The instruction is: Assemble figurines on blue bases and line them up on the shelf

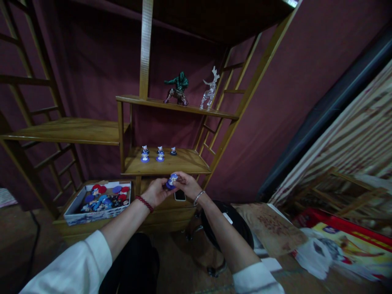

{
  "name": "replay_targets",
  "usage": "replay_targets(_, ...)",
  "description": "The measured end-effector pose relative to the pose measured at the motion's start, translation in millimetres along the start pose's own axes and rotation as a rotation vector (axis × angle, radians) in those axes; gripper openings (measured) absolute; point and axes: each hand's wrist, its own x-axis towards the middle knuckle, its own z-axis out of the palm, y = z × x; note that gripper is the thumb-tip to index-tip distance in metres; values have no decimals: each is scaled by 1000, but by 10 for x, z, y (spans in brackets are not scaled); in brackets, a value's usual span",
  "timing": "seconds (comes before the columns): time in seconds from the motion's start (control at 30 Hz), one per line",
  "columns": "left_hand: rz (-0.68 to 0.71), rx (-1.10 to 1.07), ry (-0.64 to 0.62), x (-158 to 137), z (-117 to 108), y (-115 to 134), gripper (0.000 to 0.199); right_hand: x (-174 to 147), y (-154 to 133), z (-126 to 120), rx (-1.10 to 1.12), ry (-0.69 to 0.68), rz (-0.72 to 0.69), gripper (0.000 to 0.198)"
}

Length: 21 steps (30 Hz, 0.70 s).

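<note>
Between my two hands I hold a small purple figurine [172,180] with a round base, just in front of the lower shelf. My left hand [155,192] is closed on its base side, with a red bead bracelet at the wrist. The fingers of my right hand [189,187] pinch it from the other side. On the small shelf [183,165] ahead stand several similar figurines, among them a purple one [160,157] in the front row and a dark-based one [173,151] behind. To the left, an open box [72,218] holds a jumble of red, blue and purple figurines.
A green figure [180,83] and a clear deer statuette [210,90] stand on the upper shelf. A phone [180,196] lies beneath my hands. A black round stool [241,237] is below my right forearm. Bags and a red-yellow package [352,243] lie at right.
</note>
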Motion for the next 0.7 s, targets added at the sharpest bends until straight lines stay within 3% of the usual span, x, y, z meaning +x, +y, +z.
replay_targets(0.43, -14, 48, -27, 112, 165, 78, 18, 195, 131, -236, 104, 165, 113, 40)
replay_targets(0.7, -15, 14, -32, 190, 226, 102, 20, 326, 115, -324, 214, 169, 154, 46)
